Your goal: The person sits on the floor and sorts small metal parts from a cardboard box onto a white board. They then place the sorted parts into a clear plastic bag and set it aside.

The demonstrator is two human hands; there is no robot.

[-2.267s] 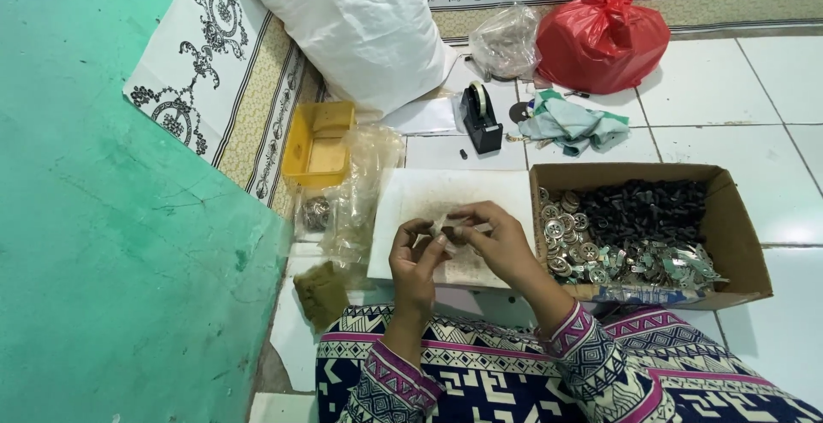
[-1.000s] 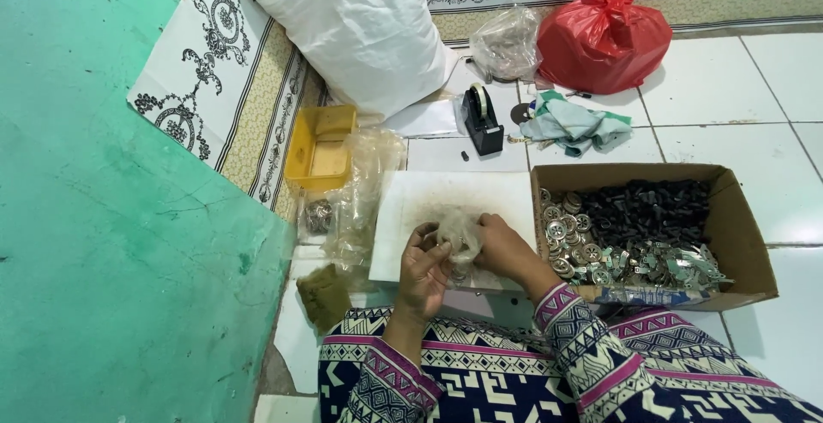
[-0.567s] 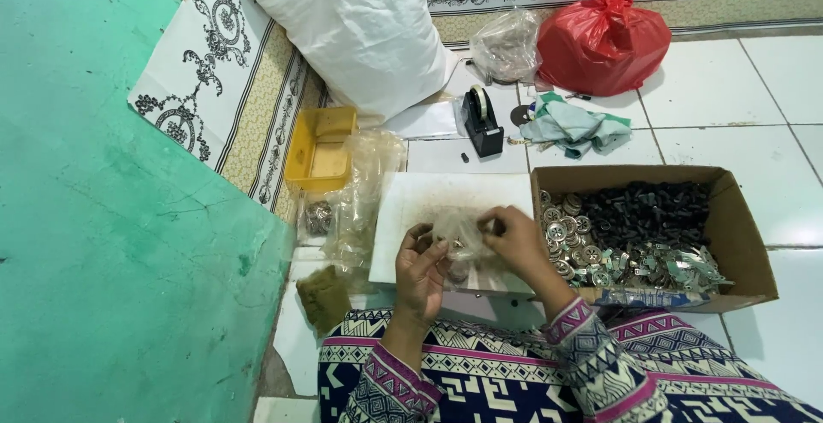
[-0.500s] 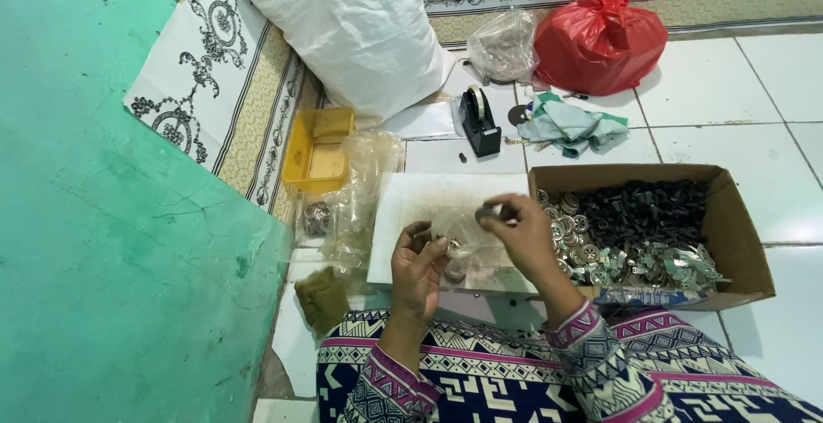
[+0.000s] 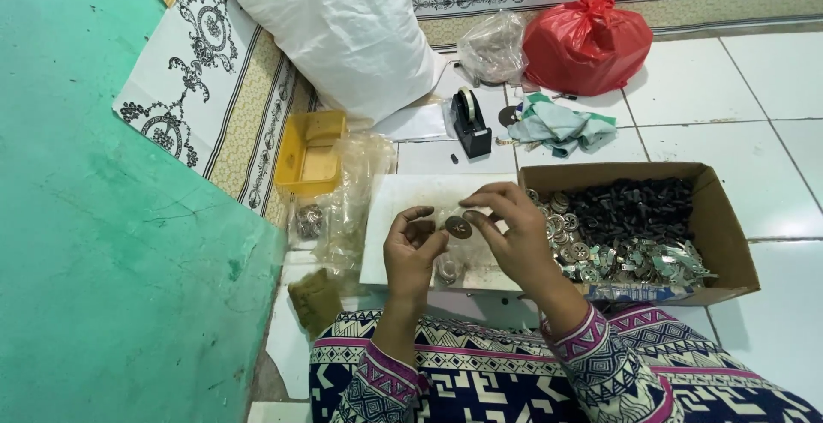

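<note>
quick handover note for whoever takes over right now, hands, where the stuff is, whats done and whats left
Left hand: fingers on the left edge of a small round metal disc, with a clear plastic bag hanging under it.
Right hand: pinching the same disc from the right.
Both work over the white board.
Cardboard box to the right holds black parts and many more discs, so plenty appears left.
Done: cannot tell how many are bagged.
Tape dispenser and yellow tray lie beyond, untouched.

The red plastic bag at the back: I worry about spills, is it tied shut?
Shut: the red plastic bag is knotted at its top, and nothing spills from it.
</note>
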